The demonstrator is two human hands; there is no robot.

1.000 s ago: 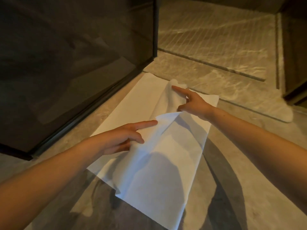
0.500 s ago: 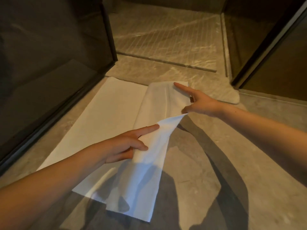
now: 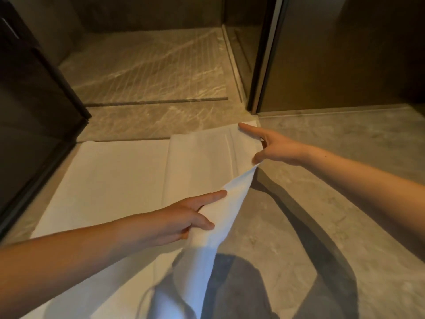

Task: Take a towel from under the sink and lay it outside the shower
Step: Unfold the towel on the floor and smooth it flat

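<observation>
A white towel point(image 3: 119, 180) lies partly spread on the stone floor in front of the shower floor point(image 3: 147, 65). Its left part is flat; the right part is folded over and lifted along one edge. My left hand point(image 3: 184, 219) pinches the raised edge near the middle of the towel, index finger stretched out. My right hand point(image 3: 273, 148) grips the same edge at the towel's far right corner, index finger pointing along the far hem. The near end of the towel hangs in a loose roll under my left arm.
A dark glass panel point(image 3: 34, 116) stands at the left, its black frame meeting the floor beside the towel. Another glass panel with a metal post point(image 3: 266, 56) rises at the right. A drain slot point(image 3: 156, 102) crosses the shower threshold. Grey stone floor point(image 3: 333, 203) extends right.
Both hands have carried the folded right part of the towel to the right, spreading it further. The view has swung right, showing more of the right glass panel.
</observation>
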